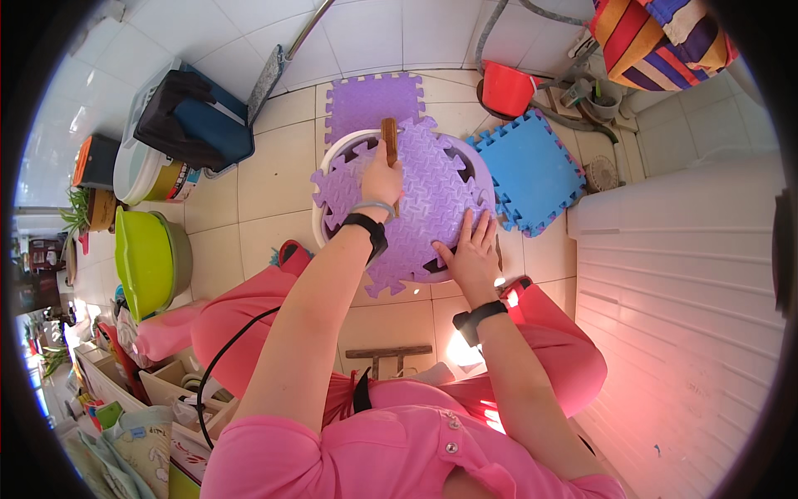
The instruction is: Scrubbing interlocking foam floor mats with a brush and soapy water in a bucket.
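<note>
A purple foam puzzle mat tile (pixel 430 181) with a raised tread pattern lies across a light purple oval basin (pixel 485 168), its toothed edges reaching past the rim in places. My left hand (pixel 381 178) is closed around a brown wooden-handled brush (pixel 389 140) over the tile's left half; the brush's underside is hidden. My right hand (pixel 474 256) rests with spread fingers on the tile's lower right edge, near the basin's rim. Each wrist wears a black band.
Another purple tile (pixel 374 103) lies on the floor behind the basin. Blue foam tiles (pixel 536 171) and a red bucket (pixel 508 90) stand to the right. At left are a green basin (pixel 142 262) and a blue bin (pixel 212 125). A white ribbed tub or appliance (pixel 673 280) fills the right side.
</note>
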Motion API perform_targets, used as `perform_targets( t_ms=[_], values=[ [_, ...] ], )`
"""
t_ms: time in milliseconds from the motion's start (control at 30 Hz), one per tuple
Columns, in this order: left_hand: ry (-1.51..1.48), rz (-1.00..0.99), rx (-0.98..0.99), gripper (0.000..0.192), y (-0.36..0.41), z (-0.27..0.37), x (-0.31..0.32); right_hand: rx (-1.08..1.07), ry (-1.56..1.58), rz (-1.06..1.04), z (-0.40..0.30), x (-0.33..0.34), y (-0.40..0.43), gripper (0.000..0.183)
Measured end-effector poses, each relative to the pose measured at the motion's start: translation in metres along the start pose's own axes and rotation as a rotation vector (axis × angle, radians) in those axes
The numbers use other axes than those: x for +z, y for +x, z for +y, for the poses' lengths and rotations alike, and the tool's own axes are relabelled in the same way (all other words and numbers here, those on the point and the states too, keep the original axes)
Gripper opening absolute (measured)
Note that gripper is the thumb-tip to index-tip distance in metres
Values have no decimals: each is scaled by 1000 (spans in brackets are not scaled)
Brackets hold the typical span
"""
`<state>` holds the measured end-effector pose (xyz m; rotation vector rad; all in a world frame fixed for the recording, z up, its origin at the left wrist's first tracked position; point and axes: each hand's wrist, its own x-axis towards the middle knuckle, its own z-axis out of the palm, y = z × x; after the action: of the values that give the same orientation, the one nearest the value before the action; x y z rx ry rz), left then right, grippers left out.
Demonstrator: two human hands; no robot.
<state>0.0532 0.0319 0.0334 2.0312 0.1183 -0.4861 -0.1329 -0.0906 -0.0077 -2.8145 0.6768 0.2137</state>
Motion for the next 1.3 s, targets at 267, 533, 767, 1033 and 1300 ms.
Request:
perform_targets(
  t_ms=[267,533,767,1033,1300],
  values=[
    [1,12,45,56,4,-11,-7,-14,34,-4,0,-3,1,99],
    [33,-17,39,55,11,10,28,-22,89,114,9,13,3,101],
    [87,50,135,60,-6,-3,41,-32,96,143,8,20,3,102],
    [115,-98,11,59,21,31,30,-14,127,136,2,19,4,103],
    [207,-121,82,59,37,46,34,21,104,24,0,14,7,100]
  ],
)
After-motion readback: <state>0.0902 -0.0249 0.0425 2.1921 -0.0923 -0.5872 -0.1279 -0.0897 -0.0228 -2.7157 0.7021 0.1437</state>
